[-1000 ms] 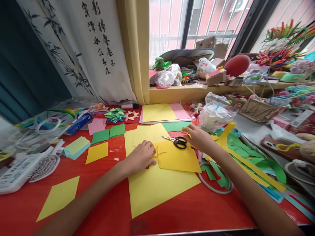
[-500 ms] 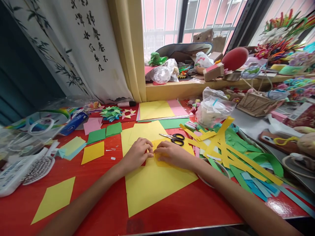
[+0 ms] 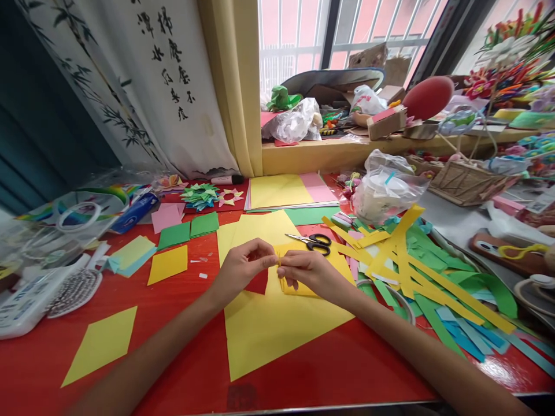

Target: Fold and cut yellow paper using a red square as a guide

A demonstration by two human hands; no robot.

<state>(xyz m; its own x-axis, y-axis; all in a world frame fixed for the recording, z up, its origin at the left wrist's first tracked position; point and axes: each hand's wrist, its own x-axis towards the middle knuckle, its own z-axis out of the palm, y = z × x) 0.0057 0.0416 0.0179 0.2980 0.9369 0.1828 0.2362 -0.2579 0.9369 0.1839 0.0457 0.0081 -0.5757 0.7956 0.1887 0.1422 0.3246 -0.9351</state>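
Note:
Both hands meet over a large yellow sheet of paper (image 3: 277, 335) on the red table. My left hand (image 3: 249, 267) pinches a small piece of yellow paper (image 3: 280, 261) between thumb and forefinger. From the other side, my right hand (image 3: 311, 273) grips the same piece in its fingertips, which hide much of it. Under my right hand lies a darker yellow paper (image 3: 299, 292), mostly covered. Just beyond that hand rest scissors with black handles (image 3: 318, 243), their blades pointing left.
Yellow, green and blue paper strips (image 3: 407, 266) are heaped at the right. To the left lie green squares (image 3: 174, 236), an orange-yellow square (image 3: 168, 265) and a light yellow square (image 3: 102, 345). A paper stack (image 3: 280, 192) and folded paper stars (image 3: 202, 197) sit at the back.
My hands have risen slightly off the sheet, and the yellow piece now stands up between their fingertips. The whole view has shifted a little, moving the scene to the right.

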